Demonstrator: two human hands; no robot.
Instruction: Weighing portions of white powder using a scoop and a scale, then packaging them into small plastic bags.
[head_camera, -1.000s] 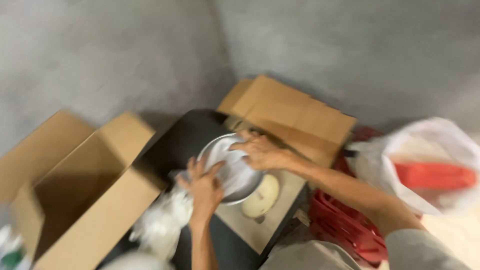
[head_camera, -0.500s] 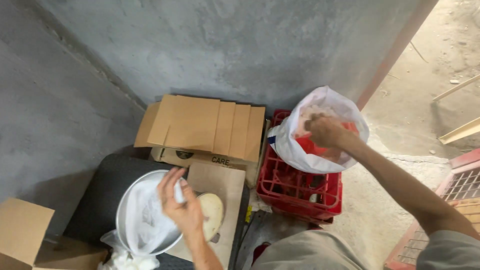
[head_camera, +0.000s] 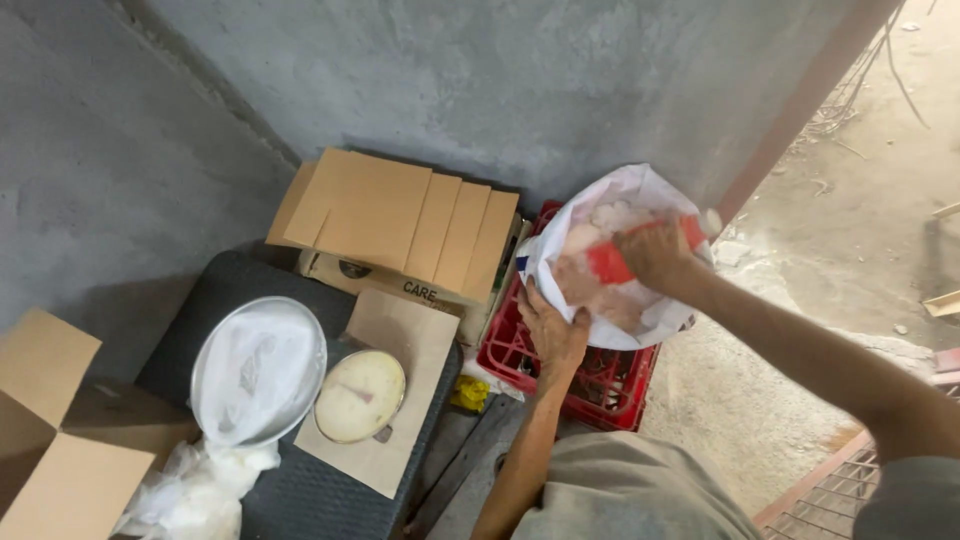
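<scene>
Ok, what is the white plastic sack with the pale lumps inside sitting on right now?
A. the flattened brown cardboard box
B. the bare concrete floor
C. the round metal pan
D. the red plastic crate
D: the white plastic sack rests on top of the red plastic crate, where the left hand grips its edge and the right hand reaches into its open mouth.

I read this as a storage or packing corner of a small trade premises, not a home: bare grey concrete walls (head_camera: 560, 80) fill the top of the frame and a dusty concrete floor (head_camera: 850, 230) runs down the right side. I note flattened cardboard boxes (head_camera: 400, 225) at centre, an open carton (head_camera: 50, 440) at lower left, a red plastic crate (head_camera: 590, 380) right of centre, and a dial weighing scale (head_camera: 360, 395) with a metal pan (head_camera: 258, 370) at lower centre-left.
</scene>
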